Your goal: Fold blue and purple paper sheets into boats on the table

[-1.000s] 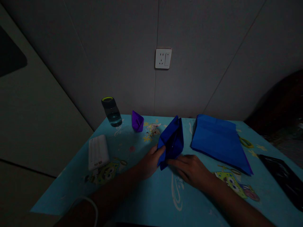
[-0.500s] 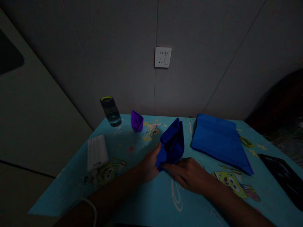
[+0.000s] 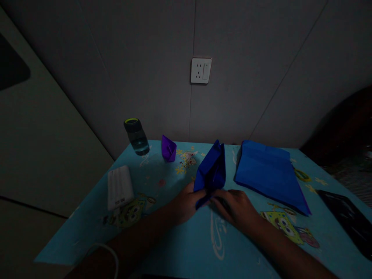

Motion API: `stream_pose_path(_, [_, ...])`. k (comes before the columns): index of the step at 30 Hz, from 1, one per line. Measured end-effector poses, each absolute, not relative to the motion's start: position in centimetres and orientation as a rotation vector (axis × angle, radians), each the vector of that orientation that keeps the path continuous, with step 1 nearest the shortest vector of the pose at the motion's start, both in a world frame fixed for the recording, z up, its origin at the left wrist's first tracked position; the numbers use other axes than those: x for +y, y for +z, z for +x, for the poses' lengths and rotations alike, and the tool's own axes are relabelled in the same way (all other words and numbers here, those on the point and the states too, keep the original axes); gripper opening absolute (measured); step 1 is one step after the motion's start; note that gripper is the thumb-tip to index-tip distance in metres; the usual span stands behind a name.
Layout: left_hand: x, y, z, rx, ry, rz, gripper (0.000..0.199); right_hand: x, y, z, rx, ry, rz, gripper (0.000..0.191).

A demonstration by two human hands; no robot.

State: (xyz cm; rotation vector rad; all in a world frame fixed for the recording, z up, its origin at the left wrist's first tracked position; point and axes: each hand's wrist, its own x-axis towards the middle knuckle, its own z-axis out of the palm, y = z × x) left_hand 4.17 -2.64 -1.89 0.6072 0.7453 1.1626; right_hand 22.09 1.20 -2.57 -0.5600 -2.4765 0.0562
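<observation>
A folded blue paper boat (image 3: 209, 170) is held above the middle of the table, its open hollow facing me. My left hand (image 3: 187, 202) grips its lower left side, the thumb lying over the near end. At the near right, my right hand (image 3: 232, 203) pinches the lower edge between thumb and fingers. Some fingertips are hidden by the paper and the dim light. A smaller purple paper boat (image 3: 168, 149) stands farther back, left of the blue one.
Blue paper sheets (image 3: 266, 174) lie stacked at the right, beside a yellow-green ring-like item (image 3: 302, 175) and a dark flat device (image 3: 347, 217). At the left are a water bottle (image 3: 136, 136) and a white power bank (image 3: 120, 188) with a cable. A wall socket (image 3: 200, 70) is behind.
The near end of the blue boat has been squeezed narrower. My left thumb has come over it, and my right hand has shifted slightly right along its edge.
</observation>
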Motion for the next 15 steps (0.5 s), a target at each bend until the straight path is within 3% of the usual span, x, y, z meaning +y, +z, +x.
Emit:
stream_pose_path(6, [-2.3,-2.6,3.7,1.018,1.129,0.743,0.033,1.1,-2.3,22.1,-2.344,0.132,-0.549,0.014])
stream_pose_path(11, [-1.9,-3.6,3.1,1.231,1.110,0.731,0.051,1.9,-1.7,22.8,-1.979,0.240,-0.798,0.035])
stream_pose_path(15, [-2.0,-3.7,3.0,1.229,1.093,0.924,0.053,2.7,-1.1,23.4,-1.838,0.344,-1.034,0.051])
